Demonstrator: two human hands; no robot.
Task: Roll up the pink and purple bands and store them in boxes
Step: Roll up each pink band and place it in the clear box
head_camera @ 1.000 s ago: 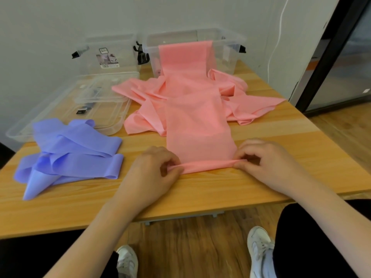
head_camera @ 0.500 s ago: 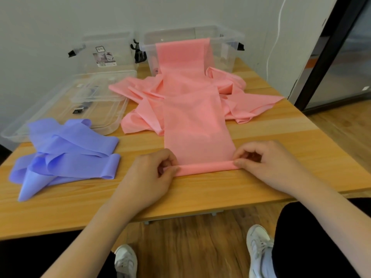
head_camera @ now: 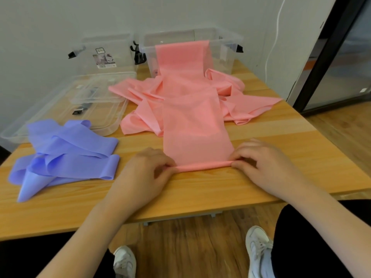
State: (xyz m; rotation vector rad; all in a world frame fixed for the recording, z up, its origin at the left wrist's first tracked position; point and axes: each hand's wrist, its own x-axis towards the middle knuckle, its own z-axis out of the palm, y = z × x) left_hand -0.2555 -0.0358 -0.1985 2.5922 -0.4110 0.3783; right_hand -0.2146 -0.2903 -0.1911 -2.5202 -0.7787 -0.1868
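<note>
Far out to the left of the left hand (head_camera: 144, 173), the purple band (head_camera: 66, 153) lies in a loose, floppy pile on the wooden table (head_camera: 60, 207), and nobody is touching it. Behind that pile, away from the hands, sit the clear lids (head_camera: 66, 109) and a small clear box (head_camera: 104, 55). The left hand has its fingers curled around the left end of a thin little roll at the near end of the pink band (head_camera: 192, 125), and it pinches that end tight. The roll lies flat on the table right between the two hands. It looks a bit rounder and neater than it did a moment ago, when the edge was only a soft fold, and it sits a tiny bit farther up the band. So the rolling has really begun, but only just. Beyond the hands the pink band runs away in a flat strip, then bunches up in a big messy heap, and its far end hangs over the front wall of the big clear box (head_camera: 226, 49). The right hand (head_camera: 267, 167) pinches the right end of the roll with bent fingers. There is a lot of pink left to roll, and all of the purple.
</note>
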